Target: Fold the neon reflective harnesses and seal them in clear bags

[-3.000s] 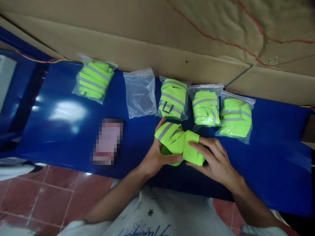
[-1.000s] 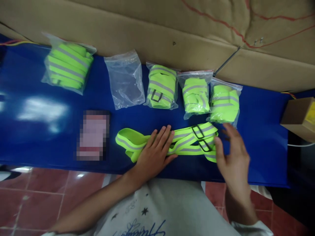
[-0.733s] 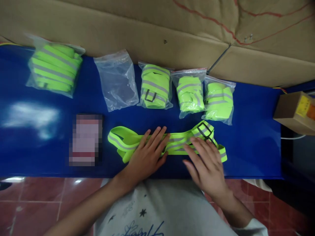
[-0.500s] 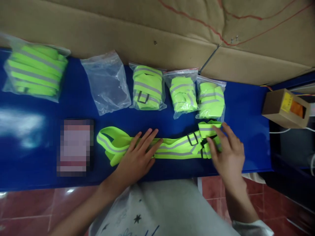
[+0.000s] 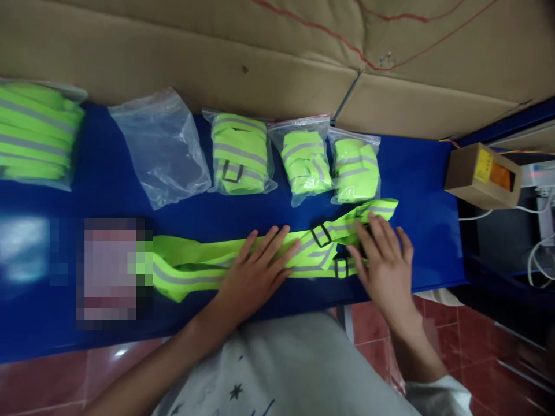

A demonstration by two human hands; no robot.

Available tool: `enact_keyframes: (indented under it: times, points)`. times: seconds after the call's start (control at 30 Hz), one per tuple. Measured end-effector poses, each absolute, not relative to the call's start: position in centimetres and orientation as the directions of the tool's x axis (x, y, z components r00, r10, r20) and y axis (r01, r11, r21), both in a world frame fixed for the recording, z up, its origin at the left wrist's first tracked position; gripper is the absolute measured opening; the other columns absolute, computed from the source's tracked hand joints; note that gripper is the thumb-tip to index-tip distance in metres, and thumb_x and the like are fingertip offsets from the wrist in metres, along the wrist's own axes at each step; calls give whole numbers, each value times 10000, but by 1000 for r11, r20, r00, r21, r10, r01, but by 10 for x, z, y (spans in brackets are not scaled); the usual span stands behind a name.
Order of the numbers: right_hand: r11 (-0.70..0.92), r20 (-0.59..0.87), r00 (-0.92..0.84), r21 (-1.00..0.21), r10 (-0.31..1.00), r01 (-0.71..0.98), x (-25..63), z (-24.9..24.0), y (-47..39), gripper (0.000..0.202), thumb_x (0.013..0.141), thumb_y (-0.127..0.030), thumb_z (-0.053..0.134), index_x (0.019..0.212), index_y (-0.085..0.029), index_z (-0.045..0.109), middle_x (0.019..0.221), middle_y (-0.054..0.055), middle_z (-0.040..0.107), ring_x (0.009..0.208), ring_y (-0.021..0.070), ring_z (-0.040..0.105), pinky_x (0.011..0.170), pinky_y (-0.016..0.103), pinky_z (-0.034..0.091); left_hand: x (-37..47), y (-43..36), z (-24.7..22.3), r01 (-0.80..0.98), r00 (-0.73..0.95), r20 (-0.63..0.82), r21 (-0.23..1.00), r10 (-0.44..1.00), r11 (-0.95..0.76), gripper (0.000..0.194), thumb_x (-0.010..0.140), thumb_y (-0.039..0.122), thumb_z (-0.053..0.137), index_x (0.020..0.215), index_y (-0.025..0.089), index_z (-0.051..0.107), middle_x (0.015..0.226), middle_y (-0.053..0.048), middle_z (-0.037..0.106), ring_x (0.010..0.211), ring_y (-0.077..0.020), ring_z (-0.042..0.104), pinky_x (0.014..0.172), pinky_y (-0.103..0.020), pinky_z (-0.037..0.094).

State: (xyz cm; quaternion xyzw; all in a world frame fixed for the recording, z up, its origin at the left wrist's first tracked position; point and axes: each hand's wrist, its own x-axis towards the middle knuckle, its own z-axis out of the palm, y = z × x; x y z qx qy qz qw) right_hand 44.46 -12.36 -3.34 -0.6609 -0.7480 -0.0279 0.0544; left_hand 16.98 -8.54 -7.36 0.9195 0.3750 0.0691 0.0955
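Observation:
A neon-yellow reflective belt [image 5: 195, 281] with grey stripes lies lengthwise along the blue table. Two black buckles show near its right part, an upper buckle [image 5: 321, 235] and a lower buckle [image 5: 341, 267]. Palm down, my left hand [image 5: 255, 268] rests open on the belt's middle with its fingers spread. At the right end, my right hand [image 5: 385, 257] touches the folded straps, fingers apart and slightly bent; part of the straps is hidden beneath it. The belt's left end reaches a blurred-out flat rectangular object [image 5: 108, 271].
Behind the belt, clear zip bags hold similar belts: a left bag [image 5: 34, 133], a middle bag [image 5: 240, 156], and two more bags [image 5: 306, 159] to its right. An unfilled clear bag [image 5: 162, 153] lies among them. A cardboard box [image 5: 481, 176] and white cables [image 5: 540, 254] are at right.
The belt's left loop has flattened and stretched leftward to the blurred object. At the right, the folded end has turned outward and the lower buckle shows more fully. The camera view has shifted right.

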Motion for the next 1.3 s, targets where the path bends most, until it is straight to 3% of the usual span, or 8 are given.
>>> enact_keyframes:
  times: [0.23, 0.33, 0.43, 0.57, 0.77, 1.0, 1.17, 1.3]
  points:
    - [-230, 344, 220, -11, 913, 973, 509, -27, -136, 392, 1039, -327, 546, 1393, -187, 641, 1424, 159, 648, 1304, 388, 615, 1072, 581, 465, 161, -83, -69, 656, 720, 33, 293, 694, -695, 507, 1043, 335, 509, 1549, 324, 484, 1673, -79, 371, 1531, -290, 404, 1301, -569, 210]
    - [-100, 444, 132, -95, 886, 990, 485, -20, -144, 454, 1016, -226, 554, 1469, -229, 566, 1402, 142, 658, 1298, 343, 628, 1077, 531, 486, 169, -88, -56, 683, 698, 32, 275, 716, -677, 526, 1011, 247, 520, 1536, 271, 505, 1669, -82, 374, 1538, -303, 388, 1313, -632, 52]
    - [147, 246, -126, -70, 961, 987, 468, -24, -139, 548, 1008, -255, 589, 1541, -298, 471, 1493, 105, 598, 1357, 306, 592, 1133, 502, 447, 178, -92, -52, 663, 723, 31, 250, 690, -706, 567, 988, 192, 511, 1553, 226, 480, 1674, -95, 355, 1537, -281, 391, 1326, -588, 19]
    - [-54, 120, 56, -18, 991, 998, 501, -44, -121, 510, 1051, -392, 529, 1542, -265, 481, 1609, 136, 470, 1474, 341, 466, 1201, 585, 327, 176, -88, -64, 605, 776, 16, 265, 631, -751, 577, 986, 199, 502, 1560, 245, 475, 1674, -68, 362, 1529, -249, 408, 1342, -482, 70]
    - [-192, 10, 198, -209, 980, 959, 557, -59, -122, 479, 1080, -460, 422, 1531, -316, 497, 1575, 105, 514, 1472, 304, 468, 1158, 543, 401, 159, -76, -72, 533, 824, 41, 278, 565, -799, 581, 1009, 257, 518, 1582, 298, 431, 1678, -43, 366, 1531, -238, 407, 1340, -457, 122]
    - [-161, 168, 234, -360, 958, 919, 554, -61, -131, 470, 1025, -411, 559, 1455, -221, 562, 1385, 145, 647, 1289, 293, 602, 1090, 496, 480, 129, -69, -50, 617, 777, 68, 108, 625, -779, 548, 1014, 304, 566, 1543, 208, 462, 1540, -178, 544, 1354, -369, 594, 1237, -651, 279]
    - [-194, 252, 301, -375, 920, 906, 565, -58, -130, 457, 982, -441, 614, 1383, -223, 631, 1311, 146, 676, 1219, 309, 634, 1032, 499, 527, 111, -63, -35, 693, 699, 43, 208, 714, -691, 354, 987, 299, 592, 1329, 208, 588, 1221, -131, 729, 1115, -323, 701, 1090, -536, 479]
    - [-203, 278, 305, -340, 911, 918, 575, -56, -127, 432, 978, -426, 607, 1364, -238, 653, 1300, 131, 692, 1222, 321, 641, 1063, 517, 509, 96, -59, -29, 718, 657, -8, 311, 754, -623, 370, 983, 225, 486, 1347, 208, 546, 1089, -98, 739, 974, -284, 716, 890, -425, 558]
